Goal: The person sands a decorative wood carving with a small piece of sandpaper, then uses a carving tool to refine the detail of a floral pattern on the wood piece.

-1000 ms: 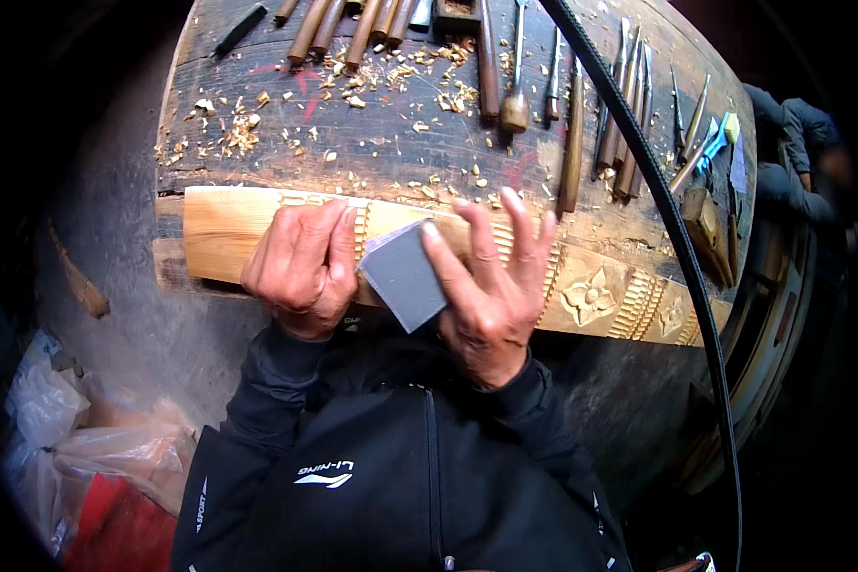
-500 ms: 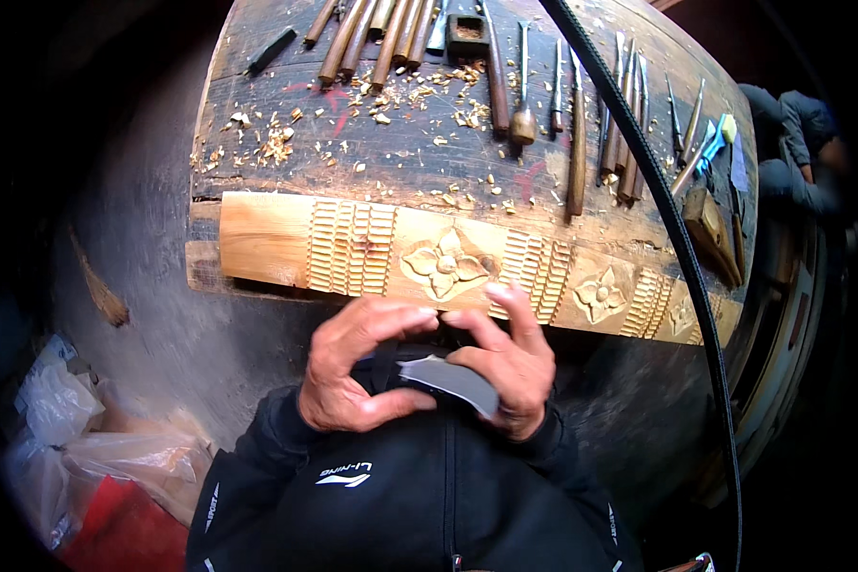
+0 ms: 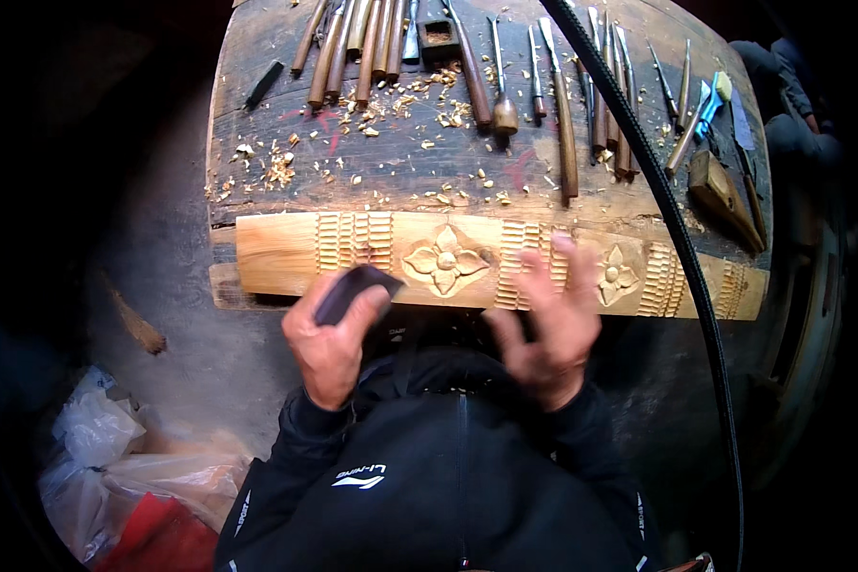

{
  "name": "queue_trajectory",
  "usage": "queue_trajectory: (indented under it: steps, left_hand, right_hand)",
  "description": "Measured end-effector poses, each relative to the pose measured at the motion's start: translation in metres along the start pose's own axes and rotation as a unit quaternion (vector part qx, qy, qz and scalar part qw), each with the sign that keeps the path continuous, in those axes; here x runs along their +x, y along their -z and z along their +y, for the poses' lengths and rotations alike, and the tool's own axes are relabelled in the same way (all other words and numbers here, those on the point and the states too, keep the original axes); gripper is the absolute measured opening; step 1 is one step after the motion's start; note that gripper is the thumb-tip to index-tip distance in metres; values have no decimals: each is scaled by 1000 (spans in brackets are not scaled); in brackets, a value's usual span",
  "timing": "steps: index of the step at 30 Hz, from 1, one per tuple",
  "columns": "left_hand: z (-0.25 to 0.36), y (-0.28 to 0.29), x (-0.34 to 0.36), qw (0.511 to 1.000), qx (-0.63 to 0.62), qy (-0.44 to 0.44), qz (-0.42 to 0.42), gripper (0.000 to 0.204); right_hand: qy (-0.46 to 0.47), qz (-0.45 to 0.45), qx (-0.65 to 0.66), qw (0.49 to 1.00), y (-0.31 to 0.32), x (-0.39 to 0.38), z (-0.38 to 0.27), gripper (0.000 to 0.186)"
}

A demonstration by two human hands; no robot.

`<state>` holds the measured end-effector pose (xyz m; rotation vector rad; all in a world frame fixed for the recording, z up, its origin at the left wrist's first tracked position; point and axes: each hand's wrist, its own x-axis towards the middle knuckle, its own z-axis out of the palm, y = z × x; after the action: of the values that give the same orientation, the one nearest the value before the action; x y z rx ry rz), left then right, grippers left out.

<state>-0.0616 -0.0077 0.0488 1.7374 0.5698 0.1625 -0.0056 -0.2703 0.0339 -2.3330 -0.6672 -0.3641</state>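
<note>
A long pale wooden board (image 3: pixel 281 255) lies along the near edge of the workbench, carved with four-petalled flowers and bands of small notches. My left hand (image 3: pixel 329 348) is closed on a dark, curved sheet of sandpaper (image 3: pixel 351 288), pinched between thumb and fingers at the board's near edge, left of the larger carved flower (image 3: pixel 446 260). My right hand (image 3: pixel 551 334) holds nothing. Its fingers are spread and blurred by motion over a notched band, between that flower and a smaller carved flower (image 3: pixel 617 277). Whether the fingertips touch the wood I cannot tell.
Wood chips (image 3: pixel 278 170) litter the workbench (image 3: pixel 400 186). Several chisels (image 3: pixel 564 124) line its far side, with a small square block (image 3: pixel 439 40), a blue brush (image 3: pixel 712 107) and a wooden mallet (image 3: pixel 720 195). A black cable (image 3: pixel 672 205) crosses the view. Plastic bags (image 3: pixel 95 429) lie lower left.
The sandpaper has gone from my right hand to my left. My hands have parted, the left moving to the board's edge and the right reaching over the board with fingers spread.
</note>
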Motion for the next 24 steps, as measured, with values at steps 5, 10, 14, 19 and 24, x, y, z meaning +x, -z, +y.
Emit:
queue_trajectory:
  steps: [5,10,14,19,24]
  left_hand:
    - [1,-18,27,999,-13,-35,34,18]
    - [-1,-20,26,997,61,-52,17,20]
    - [-3,-21,29,985,138,-97,44,19]
    - [-3,-24,31,967,184,-165,67,20]
    - [6,-28,32,960,220,-171,38,21]
  right_hand:
    - [-63,95,-62,992,-4,1,71,39]
    - [-40,88,-95,991,-14,6,62,42]
    - [-43,88,-96,991,-15,4,64,43]
    - [-43,87,-107,990,-15,3,64,44]
    - [-43,85,-105,990,-15,3,65,43]
